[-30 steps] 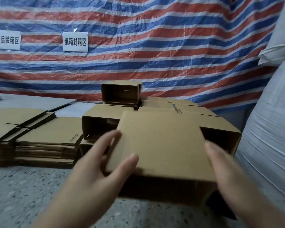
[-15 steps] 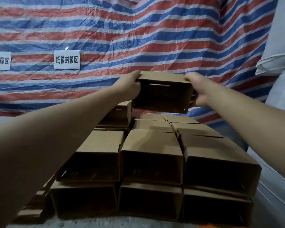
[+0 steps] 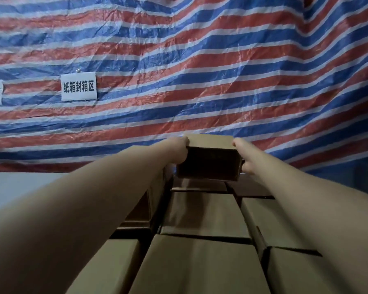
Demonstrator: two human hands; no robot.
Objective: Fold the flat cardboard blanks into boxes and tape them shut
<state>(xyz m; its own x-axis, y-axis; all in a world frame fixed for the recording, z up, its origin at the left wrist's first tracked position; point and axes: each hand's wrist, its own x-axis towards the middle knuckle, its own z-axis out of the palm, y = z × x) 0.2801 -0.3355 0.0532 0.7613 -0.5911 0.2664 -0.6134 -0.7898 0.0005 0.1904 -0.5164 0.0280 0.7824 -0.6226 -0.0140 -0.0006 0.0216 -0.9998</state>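
Observation:
A folded brown cardboard box (image 3: 209, 161) sits at the far end of a stack of folded boxes (image 3: 204, 217), its dark open side facing me. My left hand (image 3: 177, 150) grips its left edge, thumb on top. My right hand (image 3: 243, 154) grips its right edge. Both arms stretch forward over the stack. The box's underside is hidden, so I cannot tell whether it rests on the boxes below or hangs just above them.
A red, white and blue striped tarp (image 3: 200, 71) hangs close behind the stack. Two white signs (image 3: 79, 87) with printed characters are pinned to it at the left. A grey table surface (image 3: 19, 185) shows at the left.
Both hands have carried the box farther forward and lower, down to the back of the stack. My view has moved closer over the boxes.

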